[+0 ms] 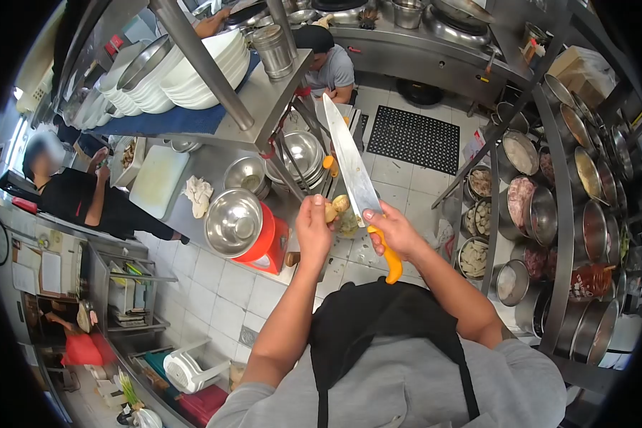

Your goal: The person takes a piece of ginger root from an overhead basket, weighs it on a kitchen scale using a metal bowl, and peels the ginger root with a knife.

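Observation:
My right hand [394, 230] is wrapped round the yellow handle of a large kitchen knife [353, 167]. Its broad blade points up and away from me, with wet smears on the metal. Close to the left of the blade, my left hand [314, 227] is closed, thumb and fingers pinching a yellow-brown piece that looks like ginger [330, 212]. Just beyond those fingertips lies a second yellowish lump [342, 203], above some pale green-yellow pieces [349, 227] lower down. Part of what the left hand holds is hidden by its fingers.
Left of my hands, a steel bowl [233, 222] sits on a red-orange appliance [269, 246]. A counter behind holds stacked bowls [301, 151], a cloth [197, 195] and a cutting board [158, 180]. Shelves with food-filled pans [521, 152] stand right. Co-workers [334, 71] are nearby.

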The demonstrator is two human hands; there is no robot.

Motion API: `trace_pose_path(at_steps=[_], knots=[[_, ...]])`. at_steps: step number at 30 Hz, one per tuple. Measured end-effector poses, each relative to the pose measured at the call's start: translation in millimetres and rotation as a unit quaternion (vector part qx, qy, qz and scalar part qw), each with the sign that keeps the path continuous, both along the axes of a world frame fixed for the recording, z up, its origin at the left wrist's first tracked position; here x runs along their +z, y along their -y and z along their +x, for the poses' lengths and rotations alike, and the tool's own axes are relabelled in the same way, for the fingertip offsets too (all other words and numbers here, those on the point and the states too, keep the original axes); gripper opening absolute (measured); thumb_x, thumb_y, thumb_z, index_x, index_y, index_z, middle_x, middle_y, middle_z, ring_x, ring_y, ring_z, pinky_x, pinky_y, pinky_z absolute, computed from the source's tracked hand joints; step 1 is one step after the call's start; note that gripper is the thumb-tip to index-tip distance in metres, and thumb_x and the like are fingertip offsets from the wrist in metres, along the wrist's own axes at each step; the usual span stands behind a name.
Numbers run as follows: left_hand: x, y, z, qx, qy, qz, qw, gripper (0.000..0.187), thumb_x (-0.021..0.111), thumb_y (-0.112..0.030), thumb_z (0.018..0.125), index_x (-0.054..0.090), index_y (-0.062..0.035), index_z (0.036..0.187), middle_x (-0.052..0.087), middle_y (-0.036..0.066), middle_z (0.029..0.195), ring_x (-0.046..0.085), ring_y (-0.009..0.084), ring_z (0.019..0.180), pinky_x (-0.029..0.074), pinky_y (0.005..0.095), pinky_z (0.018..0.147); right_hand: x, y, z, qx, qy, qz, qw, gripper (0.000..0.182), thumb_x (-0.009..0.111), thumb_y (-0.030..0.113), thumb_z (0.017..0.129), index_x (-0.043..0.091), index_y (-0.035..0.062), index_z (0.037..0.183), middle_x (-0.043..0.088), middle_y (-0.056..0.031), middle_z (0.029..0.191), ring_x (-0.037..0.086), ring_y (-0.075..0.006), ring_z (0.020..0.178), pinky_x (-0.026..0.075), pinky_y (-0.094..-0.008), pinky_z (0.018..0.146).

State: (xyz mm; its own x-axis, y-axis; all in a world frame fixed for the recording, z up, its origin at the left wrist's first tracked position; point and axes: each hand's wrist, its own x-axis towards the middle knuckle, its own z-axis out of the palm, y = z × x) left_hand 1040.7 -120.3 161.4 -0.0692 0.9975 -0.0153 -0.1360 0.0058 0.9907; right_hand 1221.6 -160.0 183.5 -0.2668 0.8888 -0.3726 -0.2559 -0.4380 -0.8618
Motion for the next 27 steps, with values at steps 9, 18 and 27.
trace_pose_path(at_steps=[9,18,27], knots=[[14,2,-13,-0.065,0.183,-0.114,0.974,0.026,0.041,-0.027,0.100,0.055,-0.0063,0.096,0.064,0.014,0.077,0.052,0.0124,0.052,0.035,0.0237,0.043,1,-2,4,0.032,0.000,0.015,0.999,0.038,0.055,0.032,0.100,0.049,0.0089,0.130,0.047,-0.0015,0.068,0.046,-0.0104,0.050,0.043,-0.0280,0.046],[19,2,-15,-0.067,0.176,-0.146,0.971,0.027,0.043,-0.027,0.098,0.055,-0.0034,0.092,0.061,0.014,0.071,0.042,0.0099,0.045,0.027,0.0221,0.039,8,3,5,0.093,-0.056,0.004,0.994,0.038,0.056,0.033,0.100,0.047,0.0108,0.129,0.046,-0.0011,0.067,0.045,-0.0102,0.048,0.042,-0.0283,0.045],[19,1,-13,-0.069,0.197,-0.138,0.968,0.029,0.045,-0.026,0.098,0.057,-0.0010,0.089,0.060,0.013,0.071,0.048,0.0124,0.047,0.029,0.0220,0.038,4,2,7,0.115,-0.110,-0.013,0.987,0.038,0.057,0.034,0.100,0.044,0.0132,0.129,0.046,-0.0007,0.067,0.045,-0.0099,0.047,0.042,-0.0280,0.043]])
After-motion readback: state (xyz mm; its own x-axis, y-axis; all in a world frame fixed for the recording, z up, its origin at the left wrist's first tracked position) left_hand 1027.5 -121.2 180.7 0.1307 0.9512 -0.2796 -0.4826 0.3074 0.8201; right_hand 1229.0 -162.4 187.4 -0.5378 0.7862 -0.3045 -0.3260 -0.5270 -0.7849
